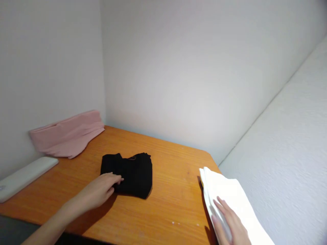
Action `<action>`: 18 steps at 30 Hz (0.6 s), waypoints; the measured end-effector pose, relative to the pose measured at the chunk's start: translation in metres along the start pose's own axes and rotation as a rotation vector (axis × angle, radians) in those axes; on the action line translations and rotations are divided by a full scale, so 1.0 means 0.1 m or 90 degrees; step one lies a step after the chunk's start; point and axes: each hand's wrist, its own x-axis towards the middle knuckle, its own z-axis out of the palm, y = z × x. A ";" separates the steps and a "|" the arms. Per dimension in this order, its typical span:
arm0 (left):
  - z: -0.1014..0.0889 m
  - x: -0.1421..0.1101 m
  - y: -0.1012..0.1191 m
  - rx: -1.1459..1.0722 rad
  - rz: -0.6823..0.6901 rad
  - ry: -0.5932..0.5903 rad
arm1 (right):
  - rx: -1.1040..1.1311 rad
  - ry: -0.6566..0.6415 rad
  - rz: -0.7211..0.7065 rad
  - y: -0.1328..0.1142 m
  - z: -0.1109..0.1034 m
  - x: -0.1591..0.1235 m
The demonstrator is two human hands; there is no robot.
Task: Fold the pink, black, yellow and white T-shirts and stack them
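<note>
A folded black garment (pixel 136 177) lies on the wooden table in front of me. My left hand (pixel 106 187) rests over its lower left part, fingers loosely stretched and the thumb apart. At the right edge of the table is a folded white cloth (pixel 230 190), with its right side along the wall. My right hand (pixel 231 224) lies on the left part of this cloth, fingers extended and spread. The lower part of the right hand is cut off by the picture's bottom edge.
Pink folded cloth (pixel 71 134) leans against the left wall at the back of the table (pixel 176 163). A long white plastic object (pixel 28 177) lies at the left edge. Walls (pixel 178 68) border the table at the back and both sides.
</note>
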 end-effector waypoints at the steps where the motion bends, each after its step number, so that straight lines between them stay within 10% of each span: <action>1: 0.04 -0.06 0.14 0.022 0.010 0.011 | 0.022 -0.022 -0.019 -0.18 0.05 -0.02; 8: 0.62 -0.22 1.01 0.116 0.014 0.008 | 0.083 -0.200 0.021 -1.36 0.72 -0.24; 12: 0.88 -0.28 0.96 0.022 -0.013 0.055 | 0.119 -0.197 0.048 -1.63 0.86 -0.26; 18: 0.68 -0.43 0.92 -0.342 -0.097 0.056 | 0.272 -0.152 0.071 -1.86 0.97 -0.22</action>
